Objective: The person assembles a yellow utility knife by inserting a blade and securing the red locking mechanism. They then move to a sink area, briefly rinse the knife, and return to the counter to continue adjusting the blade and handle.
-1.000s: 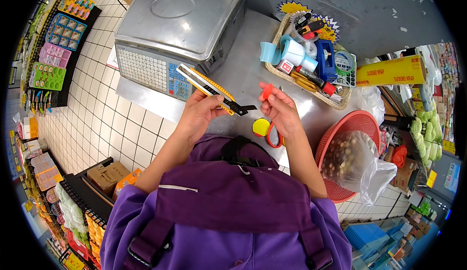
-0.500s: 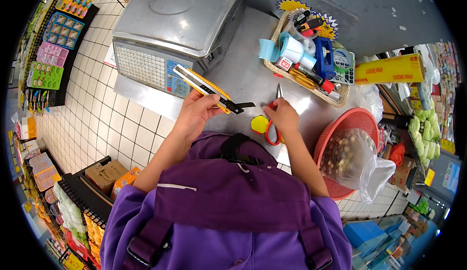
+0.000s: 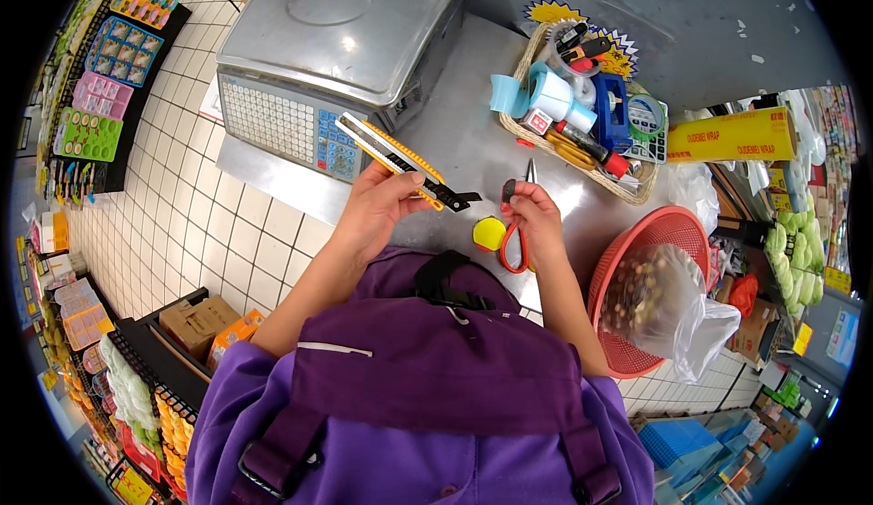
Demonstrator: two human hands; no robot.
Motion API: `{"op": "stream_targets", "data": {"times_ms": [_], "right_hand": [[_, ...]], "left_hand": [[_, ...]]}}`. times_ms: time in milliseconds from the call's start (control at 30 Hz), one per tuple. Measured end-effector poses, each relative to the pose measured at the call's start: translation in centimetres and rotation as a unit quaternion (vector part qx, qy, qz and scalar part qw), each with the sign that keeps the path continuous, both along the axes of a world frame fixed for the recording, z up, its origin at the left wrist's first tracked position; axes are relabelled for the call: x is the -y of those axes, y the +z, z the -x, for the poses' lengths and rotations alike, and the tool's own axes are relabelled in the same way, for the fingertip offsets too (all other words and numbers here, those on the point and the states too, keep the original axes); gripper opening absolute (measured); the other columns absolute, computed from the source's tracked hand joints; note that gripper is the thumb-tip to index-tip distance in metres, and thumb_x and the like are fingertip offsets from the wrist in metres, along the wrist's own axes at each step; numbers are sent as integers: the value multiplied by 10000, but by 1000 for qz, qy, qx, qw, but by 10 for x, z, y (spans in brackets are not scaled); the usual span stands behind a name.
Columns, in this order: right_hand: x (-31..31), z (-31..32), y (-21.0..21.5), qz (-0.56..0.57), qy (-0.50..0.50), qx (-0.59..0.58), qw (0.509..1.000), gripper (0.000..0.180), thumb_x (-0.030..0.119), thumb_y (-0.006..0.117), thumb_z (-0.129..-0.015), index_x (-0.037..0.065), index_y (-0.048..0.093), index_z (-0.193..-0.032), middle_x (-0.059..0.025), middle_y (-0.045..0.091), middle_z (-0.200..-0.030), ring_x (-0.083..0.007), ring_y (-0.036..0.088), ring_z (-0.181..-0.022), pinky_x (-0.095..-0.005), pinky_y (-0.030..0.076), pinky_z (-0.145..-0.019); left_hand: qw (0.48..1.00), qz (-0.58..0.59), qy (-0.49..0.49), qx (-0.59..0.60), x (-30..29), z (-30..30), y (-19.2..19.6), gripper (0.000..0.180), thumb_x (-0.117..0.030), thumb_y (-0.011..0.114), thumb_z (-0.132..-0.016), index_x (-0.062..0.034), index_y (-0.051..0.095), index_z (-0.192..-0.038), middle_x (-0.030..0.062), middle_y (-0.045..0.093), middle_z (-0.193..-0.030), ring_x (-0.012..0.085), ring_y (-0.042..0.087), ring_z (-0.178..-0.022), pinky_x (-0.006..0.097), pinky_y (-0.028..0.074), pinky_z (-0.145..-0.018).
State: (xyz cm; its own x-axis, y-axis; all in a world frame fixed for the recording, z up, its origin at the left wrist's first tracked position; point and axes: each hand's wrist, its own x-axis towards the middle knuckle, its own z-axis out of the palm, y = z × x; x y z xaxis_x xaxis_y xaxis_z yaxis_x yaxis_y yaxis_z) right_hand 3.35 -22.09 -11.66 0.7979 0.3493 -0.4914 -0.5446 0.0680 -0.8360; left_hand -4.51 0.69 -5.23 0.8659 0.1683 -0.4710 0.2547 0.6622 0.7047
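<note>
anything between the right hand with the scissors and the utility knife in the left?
Nothing visible. The right hand holds the red-handled scissors just right of the black end of the yellow utility knife that the left hand grips; only bare steel counter shows in the gap.

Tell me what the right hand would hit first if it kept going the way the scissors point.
Probably the woven wicker basket of tools: the right hand aims the red-handled scissors up across bare steel counter toward it, though depth is unclear.

Brushed metal counter (image 3: 473, 155) with dull sheen, glossy steel scale (image 3: 341, 28), yellow plastic utility knife (image 3: 400, 160) with matt black tip, red plastic-handled scissors (image 3: 516, 232), woven wicker basket (image 3: 582, 155), red plastic colander (image 3: 650, 241), clear crinkled plastic bag (image 3: 673, 310)
</note>
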Motion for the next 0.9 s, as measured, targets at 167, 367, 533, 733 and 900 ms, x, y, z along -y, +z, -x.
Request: {"op": "stream_targets", "data": {"times_ms": [167, 367, 533, 733, 900], "right_hand": [[-11, 3, 40, -209, 11, -116, 971, 236, 89, 500, -834, 13, 542, -1054, -90, 606, -882, -153, 589, -742, -272, 476, -705], [-19, 6, 62, -372, 77, -157, 912, 309, 97, 442, -874, 14, 480, -1170, -100, 584, -847, -148, 551, -697, -271, 445, -636], [-21, 8, 67, -472, 60, -182, 860, 307, 84, 445, -880, 34, 485, -1180, -83, 571, -846, -136, 527, -676, -263, 423, -616], [-38, 9, 77, -303, -19, -213, 929, 294, 79, 458, -872, 69, 519, -1160, -42, 532, -785, -112, 453, -619, -237, 391, -581], [-27, 4, 65, -475, 36, -239, 846, 277, 86, 482, -862, 64, 539, -1132, -36, 539, -769, -103, 435, -578, -233, 373, -554]], "left_hand": [[1000, 2, -1, 11, 1, -3, 4, 144, -76, 568, -816, -30, 539, -949, 112, 622, -922, 172, 619, -825, 302, 533, -727], [1000, -1, 1, 20, 1, -4, 11, 147, -85, 570, -818, -31, 539, -951, 110, 622, -926, 171, 618, -833, 304, 527, -733], [1000, 2, 0, 22, 0, -5, 16, 160, -89, 570, -820, -26, 540, -963, 105, 621, -929, 170, 616, -832, 302, 526, -733], [999, 41, -26, 16, 16, -12, 14, 173, -103, 572, -823, -21, 545, -972, 104, 621, -935, 166, 614, -843, 300, 523, -743], [996, 71, -42, 37, 15, -13, 14, 184, -102, 568, -824, -16, 548, -986, 118, 624, -950, 173, 613, -875, 309, 523, -761]]}}
